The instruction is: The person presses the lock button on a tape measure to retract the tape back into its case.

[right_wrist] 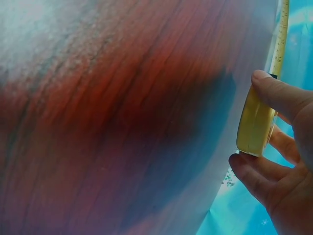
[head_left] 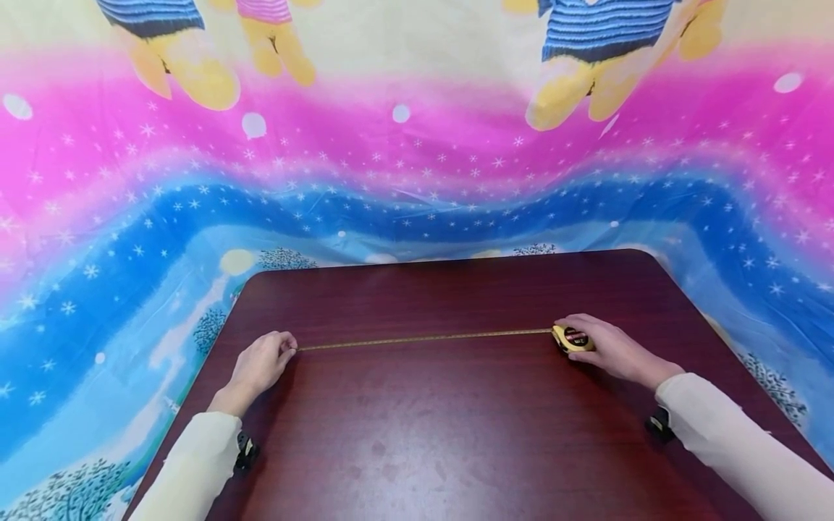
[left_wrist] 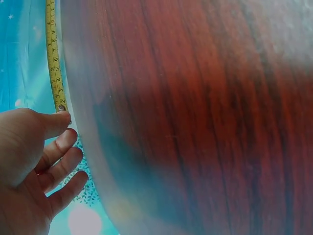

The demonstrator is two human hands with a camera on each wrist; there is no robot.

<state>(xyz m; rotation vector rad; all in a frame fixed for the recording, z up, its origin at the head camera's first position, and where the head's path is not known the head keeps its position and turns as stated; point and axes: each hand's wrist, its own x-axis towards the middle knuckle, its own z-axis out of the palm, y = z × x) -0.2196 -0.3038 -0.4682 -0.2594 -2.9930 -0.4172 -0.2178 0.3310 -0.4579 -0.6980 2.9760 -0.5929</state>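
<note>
A yellow and black tape measure (head_left: pixel 573 339) is gripped by my right hand (head_left: pixel 609 347) over the right part of the table. Its yellow blade (head_left: pixel 423 338) runs out leftward, straight across the view. At the blade's free end, my left hand (head_left: pixel 260 363) pinches the tip between thumb and forefinger. The left wrist view shows the numbered blade (left_wrist: pixel 53 54) with a rivet near the thumb; the other left fingers are loosely bent. In the right wrist view the thumb and fingers span the yellow case (right_wrist: pixel 255 122), and the blade leaves it near the thumb.
A dark red-brown wooden table (head_left: pixel 417 420) with rounded corners lies beneath both hands. Behind and beside it hangs a colourful printed cloth (head_left: pixel 417 159) in pink and blue. Dark wrist devices sit under both pale sleeves (head_left: pixel 202 456).
</note>
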